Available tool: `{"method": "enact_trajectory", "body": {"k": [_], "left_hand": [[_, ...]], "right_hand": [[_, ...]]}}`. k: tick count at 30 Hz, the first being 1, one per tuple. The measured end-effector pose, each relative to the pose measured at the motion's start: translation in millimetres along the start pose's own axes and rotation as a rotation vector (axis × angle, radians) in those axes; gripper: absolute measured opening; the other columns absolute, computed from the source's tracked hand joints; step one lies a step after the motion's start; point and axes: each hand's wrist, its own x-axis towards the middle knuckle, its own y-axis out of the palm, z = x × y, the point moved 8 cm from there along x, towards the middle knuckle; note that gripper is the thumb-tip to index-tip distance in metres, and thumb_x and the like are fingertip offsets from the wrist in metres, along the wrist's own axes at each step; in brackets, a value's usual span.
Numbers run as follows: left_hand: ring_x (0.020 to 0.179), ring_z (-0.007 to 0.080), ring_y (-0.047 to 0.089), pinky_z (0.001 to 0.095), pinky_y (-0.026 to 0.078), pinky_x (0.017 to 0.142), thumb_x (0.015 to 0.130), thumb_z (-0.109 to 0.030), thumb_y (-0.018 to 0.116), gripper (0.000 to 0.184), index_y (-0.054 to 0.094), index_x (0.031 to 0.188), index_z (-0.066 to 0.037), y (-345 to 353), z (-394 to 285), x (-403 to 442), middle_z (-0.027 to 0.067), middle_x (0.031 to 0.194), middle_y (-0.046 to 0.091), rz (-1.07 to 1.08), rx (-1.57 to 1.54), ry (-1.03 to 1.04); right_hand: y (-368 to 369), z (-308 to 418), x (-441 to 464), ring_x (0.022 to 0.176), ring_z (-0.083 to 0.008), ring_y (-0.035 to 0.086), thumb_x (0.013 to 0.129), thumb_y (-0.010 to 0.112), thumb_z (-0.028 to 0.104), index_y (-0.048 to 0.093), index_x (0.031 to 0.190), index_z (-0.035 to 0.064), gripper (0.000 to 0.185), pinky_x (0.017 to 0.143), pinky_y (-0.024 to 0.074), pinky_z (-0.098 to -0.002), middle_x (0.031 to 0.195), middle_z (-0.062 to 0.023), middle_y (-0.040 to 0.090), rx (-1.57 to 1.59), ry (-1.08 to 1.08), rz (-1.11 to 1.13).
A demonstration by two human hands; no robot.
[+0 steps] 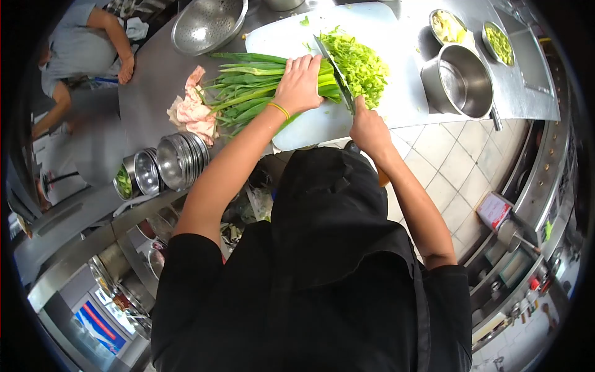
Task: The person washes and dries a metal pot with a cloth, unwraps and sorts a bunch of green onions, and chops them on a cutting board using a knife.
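Under my left hand (299, 84), which wears a yellow band at the wrist, a bunch of long green stalks (248, 87) is pressed onto the white cutting board (310, 130). The fingers wrap over the bunch close to its cut end. My right hand (369, 130) is closed round the handle of a knife (336, 71), whose blade lies between the bunch and a heap of chopped greens (362, 65). The handle itself is mostly hidden in the fist.
A colander (207, 26) stands behind the board. Pinkish cloth or paper (195, 111) and stacked metal bowls (176, 161) are at the left. A steel pot (458, 82) and bowls of greens (498, 43) sit right. A co-worker (83, 46) stands at the far left.
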Motion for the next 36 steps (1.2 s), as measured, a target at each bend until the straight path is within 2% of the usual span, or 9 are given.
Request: {"method": "enact_trajectory", "body": {"k": [3, 6, 14, 21, 24, 28, 29, 33, 36], "left_hand": [[0.136, 0.0347, 0.032, 0.0726, 0.018, 0.106, 0.056, -0.046, 0.086, 0.117, 0.025, 0.146, -0.004, 7, 5, -2, 0.0193, 0.139, 0.040, 0.206, 0.075, -0.109], [0.140, 0.0323, 0.027, 0.0721, 0.017, 0.107, 0.057, -0.045, 0.086, 0.123, 0.015, 0.151, -0.010, 6, 4, -4, 0.0178, 0.147, 0.034, 0.302, 0.093, -0.175], [0.128, 0.0325, 0.040, 0.0746, 0.021, 0.103, 0.062, -0.029, 0.082, 0.113, 0.015, 0.152, -0.013, 9, 3, -4, 0.0161, 0.133, 0.044, 0.224, 0.119, -0.207], [0.143, 0.0381, 0.020, 0.0757, 0.014, 0.104, 0.050, -0.050, 0.088, 0.131, 0.013, 0.153, -0.017, 4, -3, -7, 0.0227, 0.151, 0.025, 0.297, 0.108, -0.197], [0.143, 0.0385, 0.020, 0.0758, 0.013, 0.104, 0.050, -0.054, 0.087, 0.133, 0.011, 0.153, -0.019, 3, -5, -13, 0.0225, 0.151, 0.024, 0.270, 0.054, -0.188], [0.141, 0.0412, 0.021, 0.0749, 0.010, 0.105, 0.072, -0.059, 0.072, 0.101, 0.025, 0.150, -0.015, -3, 1, -11, 0.0252, 0.145, 0.033, 0.143, -0.109, -0.229], [0.129, 0.0382, 0.043, 0.0732, 0.017, 0.104, 0.088, -0.044, 0.059, 0.061, 0.044, 0.137, -0.012, -15, -1, -10, 0.0212, 0.129, 0.051, -0.020, -0.090, -0.183], [0.092, 0.0297, 0.063, 0.0660, 0.033, 0.099, 0.087, -0.015, 0.052, 0.019, 0.058, 0.104, -0.010, -3, 12, -7, 0.0090, 0.099, 0.062, -0.277, -0.163, -0.224], [0.097, 0.0277, 0.062, 0.0640, 0.035, 0.098, 0.084, -0.013, 0.057, 0.018, 0.061, 0.101, -0.012, 1, 6, -16, 0.0089, 0.101, 0.061, -0.434, -0.156, -0.245]], "right_hand": [[-2, 6, 5, 0.079, -0.0490, 0.063, 0.078, 0.051, -0.001, 0.040, 0.108, -0.0005, 0.032, 0.072, 0.0503, -0.0546, 0.081, -0.0319, 0.063, -0.021, -0.021, -0.004], [-9, 4, 3, 0.081, -0.0496, 0.063, 0.079, 0.050, 0.000, 0.040, 0.109, -0.0007, 0.032, 0.073, 0.0498, -0.0552, 0.084, -0.0336, 0.063, -0.040, 0.016, -0.031], [-5, 11, -6, 0.082, -0.0512, 0.062, 0.079, 0.050, 0.000, 0.038, 0.113, -0.0019, 0.037, 0.074, 0.0492, -0.0562, 0.086, -0.0354, 0.062, -0.081, 0.014, -0.037], [-3, 9, -6, 0.079, -0.0546, 0.059, 0.082, 0.045, -0.001, 0.039, 0.106, -0.0020, 0.025, 0.074, 0.0447, -0.0603, 0.079, -0.0364, 0.061, 0.011, -0.002, -0.110], [3, 1, -4, 0.081, -0.0517, 0.062, 0.078, 0.051, 0.000, 0.038, 0.114, -0.0023, 0.038, 0.073, 0.0487, -0.0570, 0.083, -0.0352, 0.062, -0.015, 0.022, -0.061], [5, -3, -5, 0.079, -0.0525, 0.061, 0.077, 0.051, -0.002, 0.037, 0.113, -0.0026, 0.039, 0.072, 0.0479, -0.0577, 0.081, -0.0361, 0.061, 0.005, -0.020, -0.083], [7, -5, -5, 0.079, -0.0529, 0.061, 0.076, 0.050, -0.003, 0.037, 0.113, -0.0026, 0.039, 0.072, 0.0476, -0.0581, 0.080, -0.0362, 0.061, 0.016, -0.035, -0.080], [1, -1, -12, 0.078, -0.0533, 0.060, 0.076, 0.049, -0.004, 0.037, 0.110, -0.0022, 0.036, 0.071, 0.0469, -0.0588, 0.079, -0.0360, 0.061, 0.011, -0.041, -0.080], [-22, 17, -23, 0.077, -0.0532, 0.060, 0.076, 0.049, -0.004, 0.037, 0.108, -0.0014, 0.034, 0.070, 0.0464, -0.0592, 0.077, -0.0353, 0.061, -0.021, -0.038, -0.097]]}}
